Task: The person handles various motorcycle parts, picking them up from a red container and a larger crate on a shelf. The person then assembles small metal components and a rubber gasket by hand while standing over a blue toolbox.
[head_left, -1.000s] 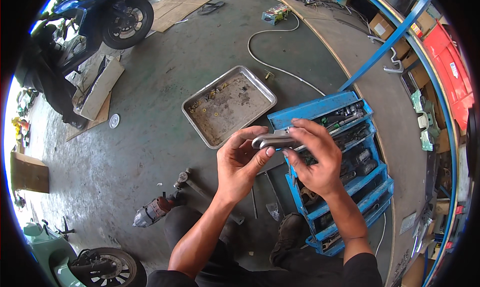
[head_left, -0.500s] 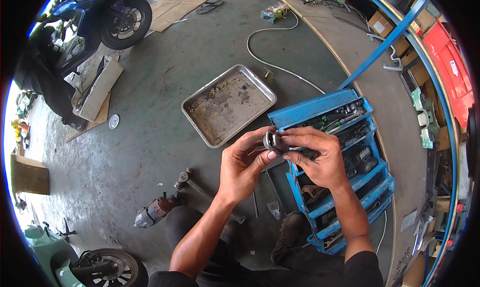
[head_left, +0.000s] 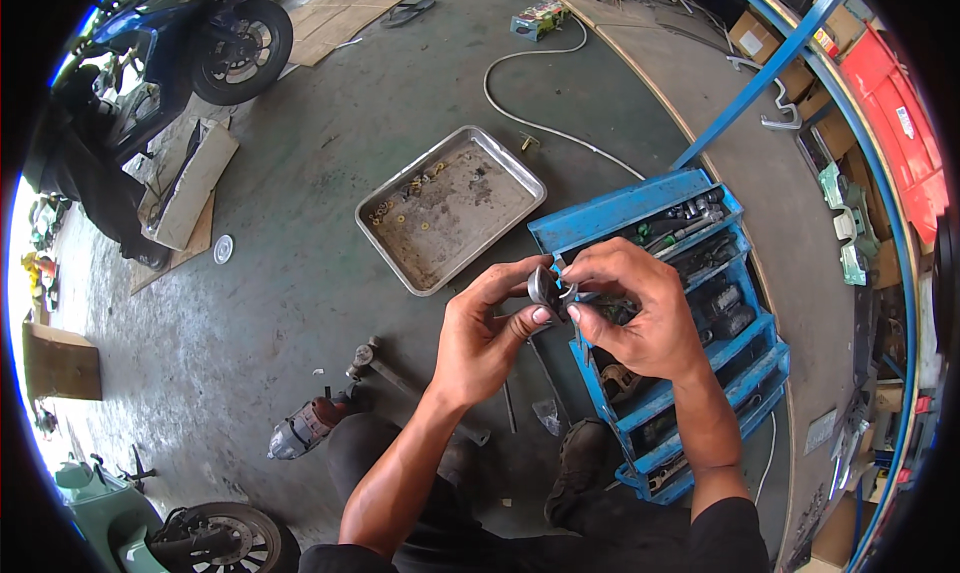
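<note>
In front of my chest my left hand [head_left: 476, 335] is closed, its thumb and fingers pinching a small rounded grey metal part [head_left: 542, 286] with a smooth, cup-like outer side. My right hand [head_left: 640, 313] is closed too, gripping a dark curved metal piece [head_left: 567, 295] between thumb and forefinger. The two pieces sit close against each other; whether they are joined I cannot tell. Both hands are held above the floor, beside the opened blue toolbox [head_left: 625, 209], whose tiers hold sockets and other tools. Fingers cover much of both pieces.
Beyond my hands a metal tray [head_left: 440, 235] holds small brass-coloured rings. A hammer [head_left: 372, 358] and a power tool [head_left: 308, 428] lie by my left knee. A blue motorcycle [head_left: 165, 48] stands far left, a green scooter [head_left: 110, 518] near left, and shelving lines the right.
The metal part has turned between my fingers and now shows its smooth rounded side. A gap has opened between it and the dark curved piece, with my right fingers slightly raised.
</note>
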`<state>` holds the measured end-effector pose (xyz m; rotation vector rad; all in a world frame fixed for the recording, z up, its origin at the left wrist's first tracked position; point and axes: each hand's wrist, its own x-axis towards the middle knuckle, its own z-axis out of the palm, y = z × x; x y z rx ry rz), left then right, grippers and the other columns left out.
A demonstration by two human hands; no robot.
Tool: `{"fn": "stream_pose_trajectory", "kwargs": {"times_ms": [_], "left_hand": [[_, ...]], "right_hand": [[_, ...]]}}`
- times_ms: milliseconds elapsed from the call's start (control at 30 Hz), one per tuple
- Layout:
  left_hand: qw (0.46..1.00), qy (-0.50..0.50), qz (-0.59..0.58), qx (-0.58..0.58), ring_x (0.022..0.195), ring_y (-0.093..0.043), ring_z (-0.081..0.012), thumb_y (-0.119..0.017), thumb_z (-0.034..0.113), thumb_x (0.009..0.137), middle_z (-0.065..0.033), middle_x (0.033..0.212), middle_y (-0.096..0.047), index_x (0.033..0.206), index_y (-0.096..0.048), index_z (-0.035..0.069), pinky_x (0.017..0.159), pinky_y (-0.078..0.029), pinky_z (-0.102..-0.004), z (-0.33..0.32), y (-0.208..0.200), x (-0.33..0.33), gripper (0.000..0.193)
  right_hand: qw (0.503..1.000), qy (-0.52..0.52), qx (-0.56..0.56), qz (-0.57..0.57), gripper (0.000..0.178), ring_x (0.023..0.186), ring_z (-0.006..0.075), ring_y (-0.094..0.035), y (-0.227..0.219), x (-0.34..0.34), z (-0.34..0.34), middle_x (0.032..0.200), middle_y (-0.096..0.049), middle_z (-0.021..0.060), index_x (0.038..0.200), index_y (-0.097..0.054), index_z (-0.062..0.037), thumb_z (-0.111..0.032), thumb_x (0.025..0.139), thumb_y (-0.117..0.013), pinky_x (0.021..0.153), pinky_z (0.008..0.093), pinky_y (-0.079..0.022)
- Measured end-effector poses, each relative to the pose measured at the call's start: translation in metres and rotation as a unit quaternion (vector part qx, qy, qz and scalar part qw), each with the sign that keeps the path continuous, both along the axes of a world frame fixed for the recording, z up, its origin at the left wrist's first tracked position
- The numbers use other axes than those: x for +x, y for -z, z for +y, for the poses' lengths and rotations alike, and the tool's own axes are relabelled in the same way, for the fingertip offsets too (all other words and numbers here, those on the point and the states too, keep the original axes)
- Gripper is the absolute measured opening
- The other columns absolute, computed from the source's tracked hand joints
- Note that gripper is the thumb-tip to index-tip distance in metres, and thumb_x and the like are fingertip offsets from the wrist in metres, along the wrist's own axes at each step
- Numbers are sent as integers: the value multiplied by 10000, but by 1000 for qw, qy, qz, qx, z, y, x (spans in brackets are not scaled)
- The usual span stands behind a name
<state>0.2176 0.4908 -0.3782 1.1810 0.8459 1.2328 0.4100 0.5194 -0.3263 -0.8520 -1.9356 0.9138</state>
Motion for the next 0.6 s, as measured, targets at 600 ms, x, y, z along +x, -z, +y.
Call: {"fn": "stream_pose_trajectory", "kwargs": {"times_ms": [600], "left_hand": [[987,22,-155,-44,1055,-621,-188,-686,231,918,-117,1203,-610,1332,-502,-8,840,-566,-338,2,-2,-12,512]], "right_hand": [[989,-9,135,-67,363,743,222,-623,6,-4,-6,893,-615,85,1105,-673,-67,-79,752,-758,628,318,-522]]}}
